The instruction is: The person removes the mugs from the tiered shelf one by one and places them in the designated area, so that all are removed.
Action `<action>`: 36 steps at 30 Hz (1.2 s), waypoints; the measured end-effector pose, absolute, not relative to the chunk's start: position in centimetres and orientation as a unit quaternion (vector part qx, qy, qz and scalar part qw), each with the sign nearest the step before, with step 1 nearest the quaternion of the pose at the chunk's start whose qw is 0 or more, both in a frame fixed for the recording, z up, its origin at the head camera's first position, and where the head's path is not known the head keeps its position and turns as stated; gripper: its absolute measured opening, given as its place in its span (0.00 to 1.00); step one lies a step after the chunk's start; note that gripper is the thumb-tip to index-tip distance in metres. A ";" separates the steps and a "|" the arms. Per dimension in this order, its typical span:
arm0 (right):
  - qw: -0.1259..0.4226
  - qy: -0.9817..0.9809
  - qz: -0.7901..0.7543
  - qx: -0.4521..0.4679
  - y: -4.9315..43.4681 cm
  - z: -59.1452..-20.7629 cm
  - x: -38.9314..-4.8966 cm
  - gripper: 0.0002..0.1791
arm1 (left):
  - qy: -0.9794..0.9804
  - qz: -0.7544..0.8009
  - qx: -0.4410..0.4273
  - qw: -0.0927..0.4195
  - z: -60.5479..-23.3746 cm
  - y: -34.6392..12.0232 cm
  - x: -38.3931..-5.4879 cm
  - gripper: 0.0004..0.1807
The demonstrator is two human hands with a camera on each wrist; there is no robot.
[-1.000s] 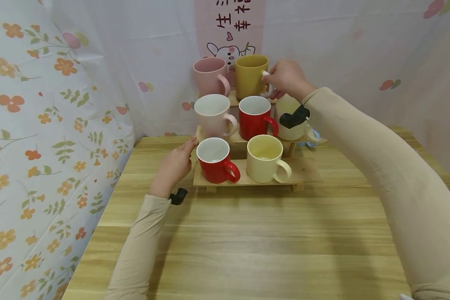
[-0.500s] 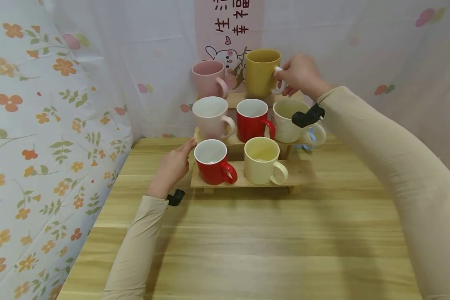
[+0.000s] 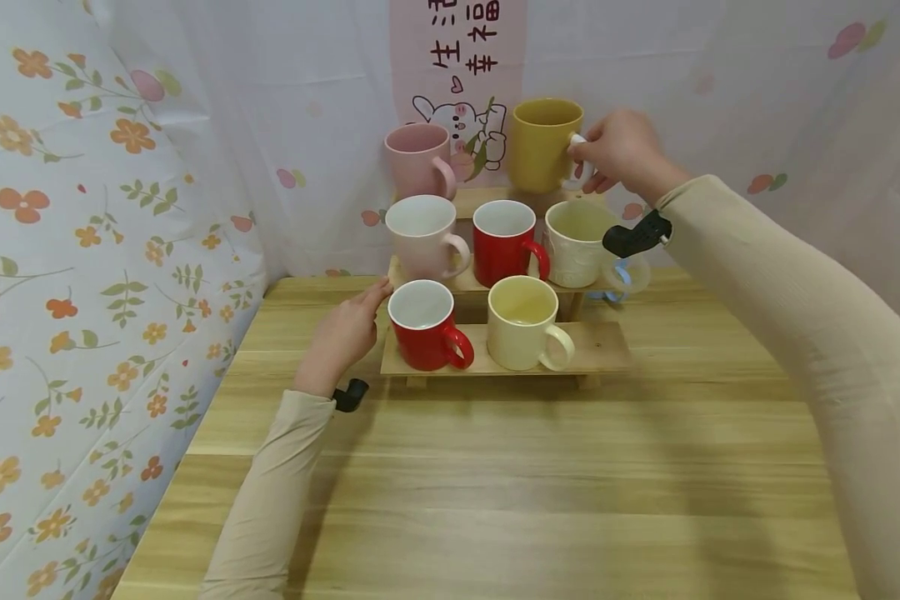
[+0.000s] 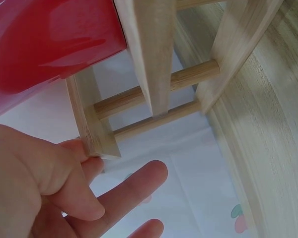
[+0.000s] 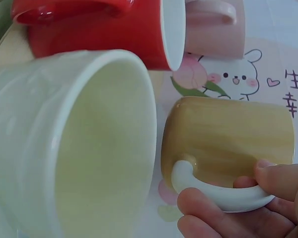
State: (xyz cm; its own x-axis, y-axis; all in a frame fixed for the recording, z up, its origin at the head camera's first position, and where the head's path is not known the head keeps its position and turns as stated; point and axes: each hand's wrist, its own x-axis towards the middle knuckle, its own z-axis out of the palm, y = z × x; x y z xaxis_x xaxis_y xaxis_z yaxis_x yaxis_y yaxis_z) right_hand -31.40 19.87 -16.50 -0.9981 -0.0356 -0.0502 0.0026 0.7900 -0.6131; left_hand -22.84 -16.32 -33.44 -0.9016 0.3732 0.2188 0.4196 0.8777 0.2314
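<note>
My right hand (image 3: 621, 152) pinches the white handle (image 5: 223, 196) of a mustard-yellow mug (image 3: 543, 146) at the right part of the top shelf. The mug is upright; whether its base touches the shelf cannot be told. My left hand (image 3: 342, 340) touches the left end of the wooden three-step rack (image 3: 603, 354) with its fingers, the others spread apart in the left wrist view. Beside the mustard mug is a pink mug (image 3: 416, 162). Below stand a pale pink mug (image 3: 420, 237), a red mug (image 3: 501, 250) and a cream mug (image 3: 570, 250).
On the lowest shelf are another red mug (image 3: 422, 333) and a pale yellow mug (image 3: 521, 329). A light blue item (image 3: 618, 279) lies behind the rack at the right. The wooden table (image 3: 495, 500) extends in front; a patterned cloth (image 3: 285, 100) hangs behind.
My right hand has moved the mustard mug to the right, away from the pink mug, and somewhat higher relative to it. The left hand stays at the rack's left end.
</note>
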 end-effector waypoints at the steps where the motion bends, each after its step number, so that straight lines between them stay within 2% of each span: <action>1: 0.029 0.946 -0.323 -0.009 20.0 -16.6 -31.4 0.20 | -0.965 -0.137 -0.206 0.086 -33.5 -16.3 -22.9 0.30; 9: 0.032 0.949 -0.313 0.003 21.6 -16.9 -31.3 0.23 | -0.966 -0.135 -0.205 0.085 -33.6 -16.3 -22.8 0.30; 18: 0.033 0.939 -0.342 0.021 23.4 -17.1 -30.6 0.18 | -0.967 -0.135 -0.200 0.080 -33.5 -16.1 -22.8 0.30; 29: 0.033 0.941 -0.334 0.041 26.3 -17.5 -30.2 0.24 | -0.968 -0.139 -0.194 0.072 -33.5 -16.1 -22.7 0.30; 36: 0.028 0.943 -0.327 0.051 27.9 -17.7 -29.8 0.22 | -0.967 -0.137 -0.201 0.076 -33.5 -16.0 -22.9 0.30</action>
